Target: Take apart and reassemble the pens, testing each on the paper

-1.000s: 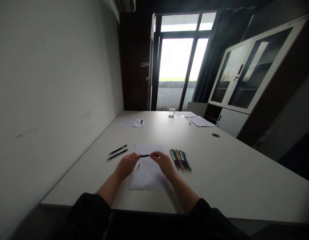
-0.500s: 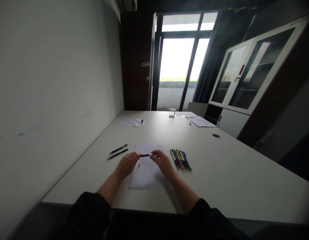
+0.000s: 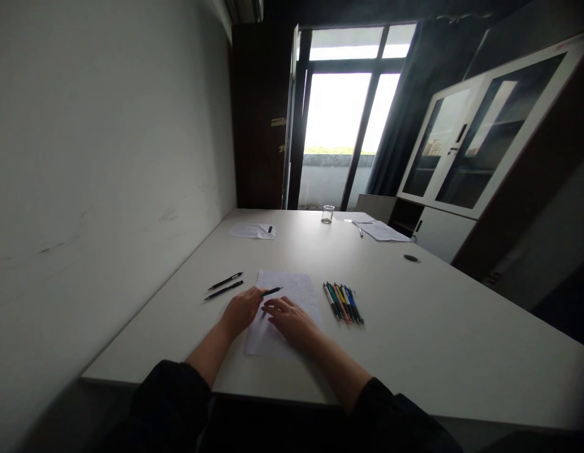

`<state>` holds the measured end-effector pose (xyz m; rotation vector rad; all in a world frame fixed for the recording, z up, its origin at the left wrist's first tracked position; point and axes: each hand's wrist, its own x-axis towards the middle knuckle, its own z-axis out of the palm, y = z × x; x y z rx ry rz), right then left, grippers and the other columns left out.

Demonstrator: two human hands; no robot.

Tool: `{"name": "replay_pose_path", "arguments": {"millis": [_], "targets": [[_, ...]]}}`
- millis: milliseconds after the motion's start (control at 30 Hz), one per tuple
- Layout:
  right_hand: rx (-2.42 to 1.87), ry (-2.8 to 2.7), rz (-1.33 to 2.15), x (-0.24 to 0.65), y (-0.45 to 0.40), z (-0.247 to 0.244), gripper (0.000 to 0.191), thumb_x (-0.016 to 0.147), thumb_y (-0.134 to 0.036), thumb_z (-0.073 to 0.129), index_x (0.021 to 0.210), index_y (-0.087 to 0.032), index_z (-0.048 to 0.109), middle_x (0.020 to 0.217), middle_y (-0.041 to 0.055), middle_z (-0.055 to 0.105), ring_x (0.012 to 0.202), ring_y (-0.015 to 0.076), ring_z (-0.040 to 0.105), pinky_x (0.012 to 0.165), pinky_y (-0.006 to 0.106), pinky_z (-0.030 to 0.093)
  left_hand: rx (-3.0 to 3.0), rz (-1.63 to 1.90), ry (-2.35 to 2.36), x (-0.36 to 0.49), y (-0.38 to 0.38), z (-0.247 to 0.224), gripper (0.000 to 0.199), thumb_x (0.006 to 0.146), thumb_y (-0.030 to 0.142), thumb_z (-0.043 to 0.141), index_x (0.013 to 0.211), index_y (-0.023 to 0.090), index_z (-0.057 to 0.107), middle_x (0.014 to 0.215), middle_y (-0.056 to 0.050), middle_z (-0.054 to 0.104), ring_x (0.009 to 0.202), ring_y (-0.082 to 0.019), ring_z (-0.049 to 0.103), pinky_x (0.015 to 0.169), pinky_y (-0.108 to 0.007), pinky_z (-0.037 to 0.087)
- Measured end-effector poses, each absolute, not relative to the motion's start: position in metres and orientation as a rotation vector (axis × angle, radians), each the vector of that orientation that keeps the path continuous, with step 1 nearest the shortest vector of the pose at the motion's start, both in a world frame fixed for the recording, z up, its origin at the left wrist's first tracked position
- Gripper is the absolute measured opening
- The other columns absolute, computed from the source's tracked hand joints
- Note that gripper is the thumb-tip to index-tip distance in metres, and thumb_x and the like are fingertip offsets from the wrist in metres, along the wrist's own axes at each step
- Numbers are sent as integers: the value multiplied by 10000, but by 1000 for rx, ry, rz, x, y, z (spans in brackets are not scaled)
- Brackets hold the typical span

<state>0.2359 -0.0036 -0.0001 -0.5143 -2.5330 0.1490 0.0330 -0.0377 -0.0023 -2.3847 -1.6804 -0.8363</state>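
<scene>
My left hand [image 3: 243, 309] is closed on a dark pen [image 3: 273, 291], whose tip points right above the written sheet of paper [image 3: 296, 287]. Just below the pen, my right hand [image 3: 289, 319] reaches over the paper with its fingers bent around a small dark piece [image 3: 264, 313] that they partly hide; whether they grip it cannot be made out. Two black pens [image 3: 224, 289] lie side by side left of the paper. On its right side is a row of several coloured pens [image 3: 343, 302].
A glass [image 3: 327, 214] stands near the far edge of the white table [image 3: 438, 327]. Papers [image 3: 382, 231] with a pen lie at the back right, another sheet [image 3: 252, 231] at the back left. A round hole [image 3: 411, 258] is at the right. The wall [image 3: 131, 189] borders the left side.
My right hand has left the pen's tip and moved down and left, to the small piece on the paper. The pen in my left hand now tilts upward to the right.
</scene>
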Motion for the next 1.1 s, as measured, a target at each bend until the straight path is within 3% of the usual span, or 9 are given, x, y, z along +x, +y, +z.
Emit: {"name": "replay_pose_path", "arguments": {"millis": [100,267,400,567,867,1100], "targets": [[-480,-2595,129,233,-4,-2,378,904,-149,559,1263,-260,602,1238,62,619,1116,234,536,983,371,456,-2402,-839,-1683,33,-37,-3,297,948,154,429,1225,235,501,1012,-38,623,882,-159,622,793,-281,506],[-430,-2596,189,233,0,-5,324,889,-79,531,1138,-228,673,1124,49,660,1069,222,552,967,322,457,-2416,-884,-1656,33,-36,-4,298,940,142,437,1215,228,509,1019,-47,623,921,-163,615,824,-288,503],[-419,-2585,190,233,2,-6,371,844,-26,524,1106,-233,685,1066,68,658,1003,215,569,925,325,477,-2420,-884,-1657,32,-36,-5,311,937,132,432,1219,236,512,993,-41,623,906,-160,615,823,-292,505],[-451,-2576,215,234,6,-11,281,856,-32,519,994,-199,699,983,81,663,947,212,575,880,329,485,-2421,-883,-1648,32,-36,-4,307,936,133,439,1216,236,513,999,-38,622,917,-162,614,824,-294,507],[-747,-2004,681,248,16,2,117,850,-247,606,890,-209,709,892,49,681,814,183,643,783,311,508,-2424,-876,-1655,31,-35,-7,300,940,133,440,1219,221,509,995,-49,620,886,-165,621,786,-292,516],[-880,-1682,888,255,22,9,235,801,-382,624,925,-195,696,922,66,710,859,211,663,788,343,534,-2481,-878,-1620,33,-38,-1,317,936,140,471,1237,236,499,1046,-53,621,947,-178,619,824,-315,522]]}}
